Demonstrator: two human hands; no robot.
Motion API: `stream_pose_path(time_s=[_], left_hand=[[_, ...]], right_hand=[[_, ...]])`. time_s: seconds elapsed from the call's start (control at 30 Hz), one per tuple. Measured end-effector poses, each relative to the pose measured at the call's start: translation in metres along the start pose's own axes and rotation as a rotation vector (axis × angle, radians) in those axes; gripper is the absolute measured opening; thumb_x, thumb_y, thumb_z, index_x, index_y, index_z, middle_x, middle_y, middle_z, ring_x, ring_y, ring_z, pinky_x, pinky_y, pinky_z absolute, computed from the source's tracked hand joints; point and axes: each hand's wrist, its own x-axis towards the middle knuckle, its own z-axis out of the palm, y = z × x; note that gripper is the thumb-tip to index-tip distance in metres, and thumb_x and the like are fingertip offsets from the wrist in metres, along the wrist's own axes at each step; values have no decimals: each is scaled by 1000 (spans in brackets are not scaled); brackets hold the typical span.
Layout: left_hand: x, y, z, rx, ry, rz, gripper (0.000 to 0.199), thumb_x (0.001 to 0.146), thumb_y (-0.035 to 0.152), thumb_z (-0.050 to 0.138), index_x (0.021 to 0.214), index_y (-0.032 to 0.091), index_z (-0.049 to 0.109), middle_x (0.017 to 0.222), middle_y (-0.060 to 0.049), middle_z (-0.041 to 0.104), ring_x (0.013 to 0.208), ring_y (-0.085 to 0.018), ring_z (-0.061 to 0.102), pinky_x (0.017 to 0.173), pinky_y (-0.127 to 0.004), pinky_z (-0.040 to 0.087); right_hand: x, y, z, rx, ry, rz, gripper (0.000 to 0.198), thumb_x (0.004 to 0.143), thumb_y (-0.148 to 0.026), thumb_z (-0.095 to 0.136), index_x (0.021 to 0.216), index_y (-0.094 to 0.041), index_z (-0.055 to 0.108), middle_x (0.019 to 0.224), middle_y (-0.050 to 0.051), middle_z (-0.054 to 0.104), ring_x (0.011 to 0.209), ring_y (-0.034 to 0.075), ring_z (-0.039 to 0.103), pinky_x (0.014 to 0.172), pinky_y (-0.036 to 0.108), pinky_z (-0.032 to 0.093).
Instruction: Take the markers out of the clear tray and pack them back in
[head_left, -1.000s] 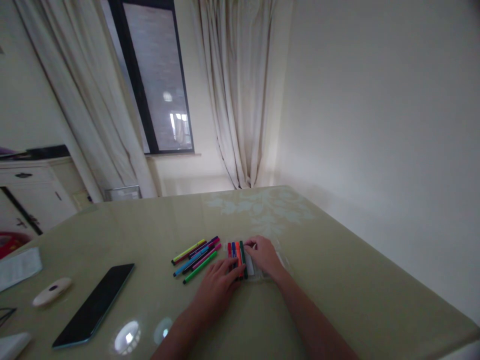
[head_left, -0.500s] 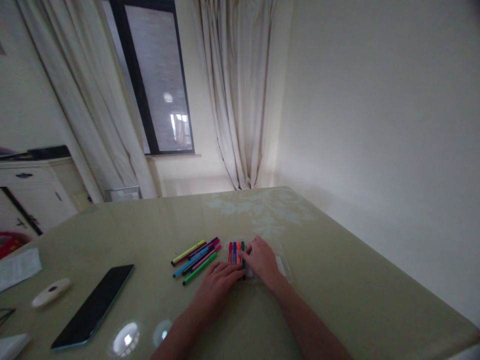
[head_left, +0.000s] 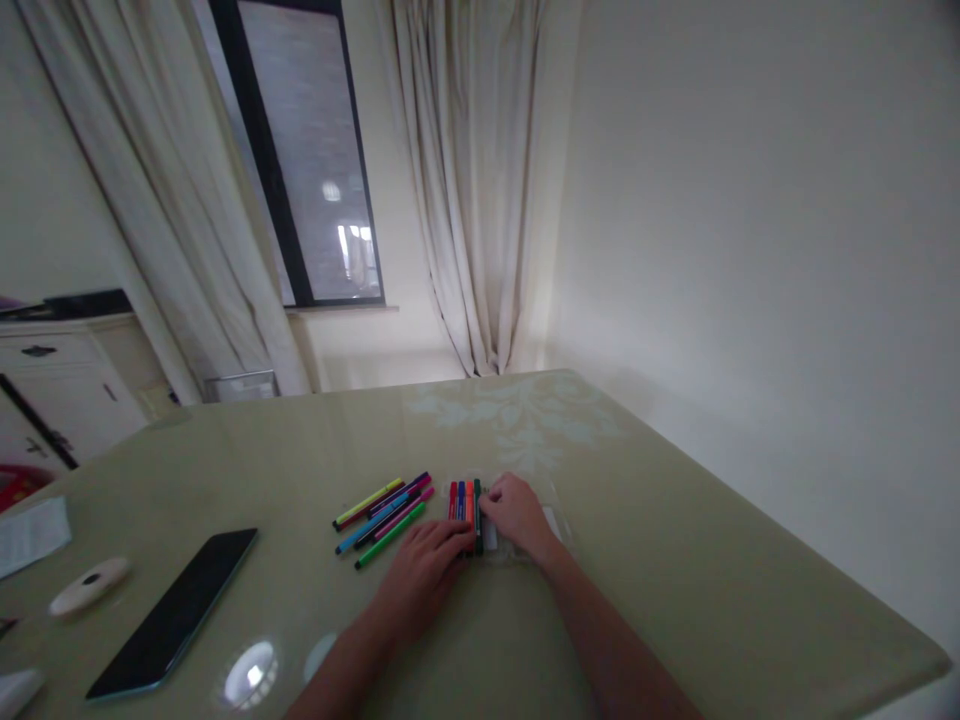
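Red, blue, orange and dark green markers lie side by side in a clear plastic case on the table. My left hand rests with outstretched fingers across the near ends of these markers. Just right of the dark green one, my right hand is over the case, thumb and fingertips curled together. Whether anything is between those fingertips is hidden. Left of the case, a loose bunch of felt-tip pens lies slanted on the table, in yellow, purple, blue, pink, black and green.
A dark-screened tablet or phone lies on the left of the table. Beyond it are a white oval object and a pale cloth or paper. A wall runs along the table's right side.
My right thumb has drawn back to the right off the markers, so the dark green one shows more fully. My left hand keeps its place on them. The view has shifted slightly.
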Motion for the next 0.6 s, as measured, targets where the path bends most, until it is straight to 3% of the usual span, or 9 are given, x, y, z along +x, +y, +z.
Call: stream_pose_path(time_s=[0.2, 0.6], left_hand=[[-1, 0, 3, 15, -13, -2, 45, 97, 12, 51, 136, 30, 60, 138, -5, 66, 124, -23, 60, 107, -43, 47], [1, 2, 4, 74, -41, -37, 46, 95, 9, 52, 132, 34, 66, 136, -5, 66, 123, -25, 61, 105, -46, 49]], right_hand=[[-3, -3, -2, 7, 12, 34, 19, 81, -34, 74, 67, -21, 75, 79, 6, 73, 79, 20, 65, 68, 27, 42], [-6, -6, 3, -98, 10, -43, 19, 88, -30, 71, 74, -19, 76, 94, 11, 71, 92, 23, 65, 78, 30, 45]])
